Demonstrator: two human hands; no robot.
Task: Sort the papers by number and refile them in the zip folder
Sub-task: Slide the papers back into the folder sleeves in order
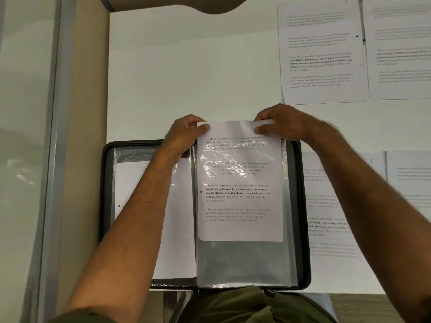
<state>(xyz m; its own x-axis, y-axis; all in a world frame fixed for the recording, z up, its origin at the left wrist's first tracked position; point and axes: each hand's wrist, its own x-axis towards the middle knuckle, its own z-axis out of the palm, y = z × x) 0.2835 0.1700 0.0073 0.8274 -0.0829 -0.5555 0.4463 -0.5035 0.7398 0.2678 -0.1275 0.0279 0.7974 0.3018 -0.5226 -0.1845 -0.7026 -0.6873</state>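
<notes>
I stood over a white surface that ran up against a tan panel on my left, with a metal-framed glass partition beyond it. The black zip folder lay open at the near edge, just in front of me. My left hand and right hand each had a closed grip on a top corner of one printed sheet, thumb over fingers, the sheet partway down inside the right-hand clear sleeve, its top edge still sticking out. The left sleeve already held a blank-looking page. Other printed papers lay on the surface: two at the far right, more just beside the folder on the right, partly tucked under it.
</notes>
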